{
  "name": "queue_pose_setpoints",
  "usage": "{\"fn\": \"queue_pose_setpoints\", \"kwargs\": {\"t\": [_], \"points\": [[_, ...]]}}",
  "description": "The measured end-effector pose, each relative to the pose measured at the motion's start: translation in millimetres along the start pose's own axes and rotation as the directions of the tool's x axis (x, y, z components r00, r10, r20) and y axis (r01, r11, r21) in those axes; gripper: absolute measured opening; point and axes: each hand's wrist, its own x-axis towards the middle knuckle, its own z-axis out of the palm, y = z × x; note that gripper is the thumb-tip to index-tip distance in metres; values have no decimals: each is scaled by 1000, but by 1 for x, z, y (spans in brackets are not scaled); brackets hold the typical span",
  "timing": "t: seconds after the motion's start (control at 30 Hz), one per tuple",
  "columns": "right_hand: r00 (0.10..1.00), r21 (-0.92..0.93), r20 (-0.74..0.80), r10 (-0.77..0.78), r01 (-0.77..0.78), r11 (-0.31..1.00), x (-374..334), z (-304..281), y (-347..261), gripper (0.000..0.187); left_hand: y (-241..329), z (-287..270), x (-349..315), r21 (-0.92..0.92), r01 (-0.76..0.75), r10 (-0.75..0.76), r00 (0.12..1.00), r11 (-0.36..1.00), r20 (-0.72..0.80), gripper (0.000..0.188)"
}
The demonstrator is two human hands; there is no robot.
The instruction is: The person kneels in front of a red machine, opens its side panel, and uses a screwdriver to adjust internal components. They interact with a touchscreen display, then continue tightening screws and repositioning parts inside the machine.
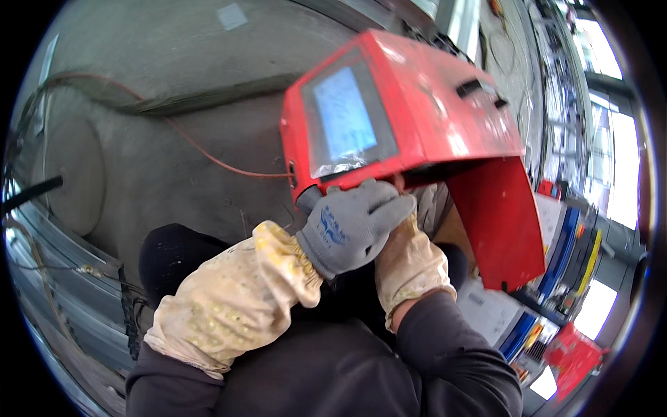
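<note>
Red shell with a pale window, positioned above the floor just beyond the person's knees. Handling appears under way; which steps are done or left cannot be judged. Left hand, gloved: fingers bent, partly closed at the shell's lower edge, any grip obscured. Right hand: mostly hidden; opening and hold cannot be told.

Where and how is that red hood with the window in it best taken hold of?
Probably by the near rim of the red hood, coming from the wearer's side. The dark hollow opens that way and its wall looks thin, so fingers could go inside, thumbs outside. That also keeps the hands off the window. The left hand is at the near edge, below the window.
</note>
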Motion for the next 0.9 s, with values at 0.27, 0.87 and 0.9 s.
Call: {"fn": "queue_pose_setpoints", "kwargs": {"t": [0.27,0.87,0.9], "points": [[978,652,68,197,-194,733,9,48,19,31,-33,104,-54,427,497,-655,585,755,478,39],[668,832,493,558,-174,-527,28,39,-7,9,-75,156,-35,390,800,-858,512,457,-46,78],[667,834,486,565,-161,-528,27,42,-4,9,-76,156,-30,498,744,-875,478,446,71,84]]}}
